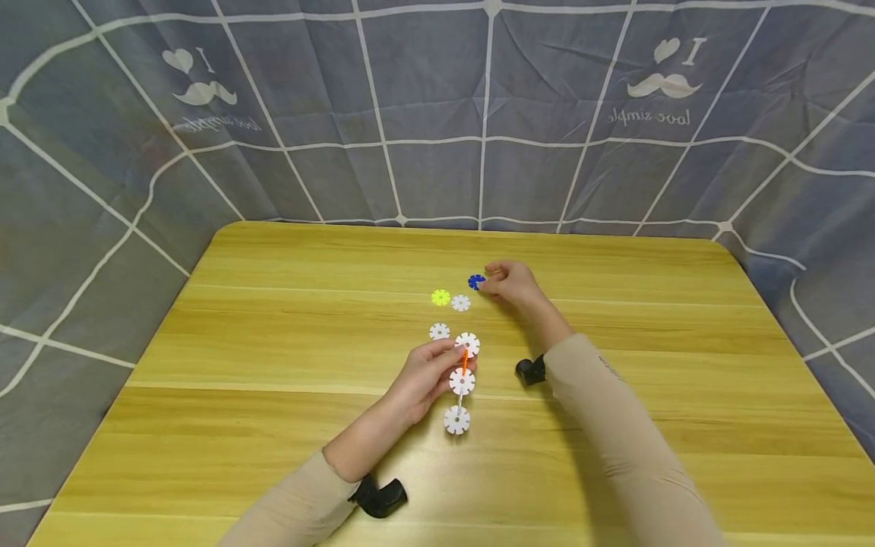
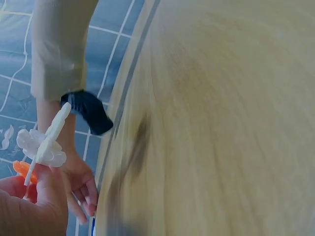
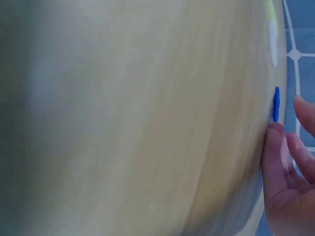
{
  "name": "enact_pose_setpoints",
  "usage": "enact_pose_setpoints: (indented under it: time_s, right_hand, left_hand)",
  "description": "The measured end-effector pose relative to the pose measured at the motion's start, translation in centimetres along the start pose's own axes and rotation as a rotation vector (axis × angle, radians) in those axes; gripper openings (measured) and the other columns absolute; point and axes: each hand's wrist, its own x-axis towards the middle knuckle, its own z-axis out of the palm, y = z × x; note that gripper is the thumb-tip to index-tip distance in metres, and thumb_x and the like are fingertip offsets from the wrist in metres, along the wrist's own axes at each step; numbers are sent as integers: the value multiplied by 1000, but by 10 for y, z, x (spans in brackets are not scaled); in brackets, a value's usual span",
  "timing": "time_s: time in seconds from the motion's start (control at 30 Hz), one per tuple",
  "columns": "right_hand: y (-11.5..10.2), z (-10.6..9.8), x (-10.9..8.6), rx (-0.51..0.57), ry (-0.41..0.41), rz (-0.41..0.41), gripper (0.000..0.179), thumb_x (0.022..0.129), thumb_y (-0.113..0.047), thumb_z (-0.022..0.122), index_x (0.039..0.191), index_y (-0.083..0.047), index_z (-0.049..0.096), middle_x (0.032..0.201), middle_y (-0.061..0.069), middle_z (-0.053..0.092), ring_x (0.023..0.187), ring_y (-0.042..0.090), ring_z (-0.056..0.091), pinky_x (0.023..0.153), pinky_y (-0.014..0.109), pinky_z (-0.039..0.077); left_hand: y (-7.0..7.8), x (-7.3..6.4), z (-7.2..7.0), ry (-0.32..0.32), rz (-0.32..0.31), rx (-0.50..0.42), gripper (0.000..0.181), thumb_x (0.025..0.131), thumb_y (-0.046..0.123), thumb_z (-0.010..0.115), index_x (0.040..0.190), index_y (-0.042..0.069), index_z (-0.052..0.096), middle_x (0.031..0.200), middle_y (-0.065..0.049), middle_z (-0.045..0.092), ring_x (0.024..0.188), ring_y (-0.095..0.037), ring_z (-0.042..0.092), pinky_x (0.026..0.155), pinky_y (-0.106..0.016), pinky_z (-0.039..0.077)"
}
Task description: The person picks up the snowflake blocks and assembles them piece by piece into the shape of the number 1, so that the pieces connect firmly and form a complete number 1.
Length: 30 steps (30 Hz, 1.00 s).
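Observation:
My left hand [image 1: 427,376] pinches a chain of joined notched plastic discs: white discs [image 1: 462,381] linked by an orange piece [image 1: 466,360] and a pale piece. In the left wrist view, white discs [image 2: 43,147] and part of the orange piece [image 2: 24,169] rise past the thumb. A dark blue notched disc [image 1: 476,282] lies flat on the table. My right hand [image 1: 514,284] is at its right edge; in the right wrist view the thumb touches the blue disc [image 3: 276,104], while the other fingers stand apart from it.
Left of the blue disc lie a yellow-green disc [image 1: 440,297] and a white disc [image 1: 461,303]. Another white disc [image 1: 440,330] rests just beyond my left hand. The wooden table [image 1: 273,342] ends at a grey-blue patterned cloth [image 1: 437,182]. Black wrist mounts hang at both sleeves.

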Motion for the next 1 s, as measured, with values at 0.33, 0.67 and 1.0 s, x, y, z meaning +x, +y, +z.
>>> enact_pose_setpoints:
  time_s: [0.33, 0.67, 1.0]
  right_hand:
    - [-8, 8, 7, -371, 39, -41, 42, 80, -21, 74, 112, 1, 58, 94, 13, 55, 83, 23, 49, 73, 32, 43]
    - [-12, 4, 1, -305, -8, -33, 29, 77, -8, 76, 96, 3, 57, 76, 8, 49, 67, 17, 44, 57, 24, 37]
    - [-3, -9, -15, -165, -144, -60, 23, 83, 2, 67, 103, 10, 61, 73, 10, 61, 56, 10, 56, 53, 19, 50]
  left_hand:
    - [0, 0, 2, -13, 6, -14, 9, 94, 4, 53, 95, -1, 60, 82, -4, 66, 75, -12, 66, 70, -23, 55]
    - [3, -2, 4, 12, 17, 4, 6, 93, 4, 53, 93, 1, 59, 83, -2, 65, 75, -11, 66, 69, -21, 55]
    - [2, -3, 6, 15, 22, 16, 12, 93, 5, 54, 99, -4, 58, 86, -4, 65, 77, -12, 66, 70, -22, 55]
